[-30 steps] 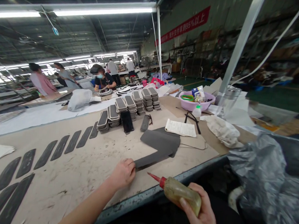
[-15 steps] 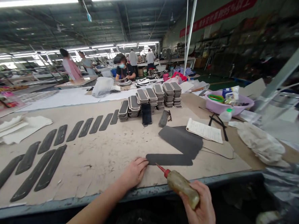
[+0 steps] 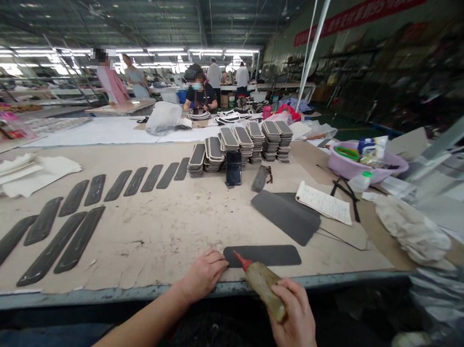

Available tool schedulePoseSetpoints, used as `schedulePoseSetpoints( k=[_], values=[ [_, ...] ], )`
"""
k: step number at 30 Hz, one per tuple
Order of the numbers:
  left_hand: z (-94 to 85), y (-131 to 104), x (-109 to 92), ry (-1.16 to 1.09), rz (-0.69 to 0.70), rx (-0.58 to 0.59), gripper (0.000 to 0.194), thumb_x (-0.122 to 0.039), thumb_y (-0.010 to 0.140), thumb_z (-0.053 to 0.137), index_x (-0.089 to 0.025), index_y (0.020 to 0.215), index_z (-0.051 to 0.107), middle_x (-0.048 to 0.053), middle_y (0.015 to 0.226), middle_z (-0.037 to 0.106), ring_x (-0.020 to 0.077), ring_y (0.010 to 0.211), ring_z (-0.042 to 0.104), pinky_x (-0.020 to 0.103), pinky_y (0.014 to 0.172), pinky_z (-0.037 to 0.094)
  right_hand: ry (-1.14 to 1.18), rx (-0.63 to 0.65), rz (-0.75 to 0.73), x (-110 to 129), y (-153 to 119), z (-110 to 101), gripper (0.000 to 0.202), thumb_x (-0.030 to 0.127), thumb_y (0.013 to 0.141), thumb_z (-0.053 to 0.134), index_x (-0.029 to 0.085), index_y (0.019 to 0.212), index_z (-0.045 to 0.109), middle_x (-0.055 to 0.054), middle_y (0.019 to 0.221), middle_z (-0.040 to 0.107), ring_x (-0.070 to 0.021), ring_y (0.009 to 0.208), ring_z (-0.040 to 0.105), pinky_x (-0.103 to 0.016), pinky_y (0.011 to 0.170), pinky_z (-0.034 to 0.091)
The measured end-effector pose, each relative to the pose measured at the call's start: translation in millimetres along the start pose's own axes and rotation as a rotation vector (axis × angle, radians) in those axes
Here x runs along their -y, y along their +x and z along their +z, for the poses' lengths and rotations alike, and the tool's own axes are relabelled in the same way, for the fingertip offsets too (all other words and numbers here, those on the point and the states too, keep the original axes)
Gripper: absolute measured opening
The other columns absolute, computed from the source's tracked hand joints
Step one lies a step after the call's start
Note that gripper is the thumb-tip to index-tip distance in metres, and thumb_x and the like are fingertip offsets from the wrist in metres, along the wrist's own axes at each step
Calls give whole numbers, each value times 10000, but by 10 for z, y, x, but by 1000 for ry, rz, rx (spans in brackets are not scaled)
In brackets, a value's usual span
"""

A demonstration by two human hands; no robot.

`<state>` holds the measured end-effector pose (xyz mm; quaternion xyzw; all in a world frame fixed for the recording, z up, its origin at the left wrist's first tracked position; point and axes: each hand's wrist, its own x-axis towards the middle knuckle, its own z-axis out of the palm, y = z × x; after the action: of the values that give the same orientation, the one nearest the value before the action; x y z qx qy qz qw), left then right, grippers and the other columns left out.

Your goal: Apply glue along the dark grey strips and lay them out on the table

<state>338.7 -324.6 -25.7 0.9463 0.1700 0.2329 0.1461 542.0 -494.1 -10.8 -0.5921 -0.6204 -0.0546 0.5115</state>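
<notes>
In the head view, a dark grey strip [image 3: 274, 255] with rounded ends lies flat near the table's front edge. My left hand [image 3: 203, 274] is closed at the strip's left end, with its fingertips on the edge; the thumb is partly hidden. Wrapped in my right hand [image 3: 295, 324] is a murky yellowish squeeze bottle [image 3: 263, 286], tilted so that its red nozzle [image 3: 243, 260] points over the strip's left part. Whether the tip touches the strip I cannot tell. Behind lies a pile of grey sheets [image 3: 286, 213].
Glossy dark strips [image 3: 50, 251] lie in rows at the left. Stacks of pale-edged pieces [image 3: 236, 145] stand at the back beside a black phone [image 3: 233, 169]. A notepad [image 3: 324, 202] and a purple basin [image 3: 334, 167] are at the right. A co-worker [image 3: 201, 93] sits beyond.
The strip has come clear of the grey pile and sits nearer the table edge. My right hand and bottle have moved left, bringing the nozzle over it. The view has shifted.
</notes>
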Motion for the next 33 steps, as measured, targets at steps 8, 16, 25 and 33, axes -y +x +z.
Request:
schedulePoseSetpoints(
  k=[8,16,25,33],
  values=[
    [-2,26,-22,6,-2,0,272,-145,957,396,-159,1027,659,96,964,652,191,889,575,371,848,528,-11,137,-64,82,27,168,462,-36,771,399,213,1122,567,-92,1068,506,-213,941,541,-385,785,533],
    [3,28,-29,40,-8,-23,262,-165,965,408,-154,988,668,97,943,651,190,884,585,371,835,542,-56,152,-66,72,1,93,508,-74,758,370,201,1145,551,-96,1084,481,-216,946,507,-399,807,509],
    [28,17,5,54,33,-68,232,-169,961,440,-152,975,671,94,936,655,182,871,590,345,810,551,-265,21,50,-111,-53,-245,374,-14,827,427,215,1092,560,-91,1042,506,-222,892,514,-411,770,516],
    [41,19,43,50,53,-86,218,-152,952,452,-159,982,668,79,957,658,174,901,591,309,831,541,-405,-100,114,-318,-116,-487,282,55,857,502,205,1091,546,-114,1047,514,-265,925,516,-481,796,503]
  ],
)
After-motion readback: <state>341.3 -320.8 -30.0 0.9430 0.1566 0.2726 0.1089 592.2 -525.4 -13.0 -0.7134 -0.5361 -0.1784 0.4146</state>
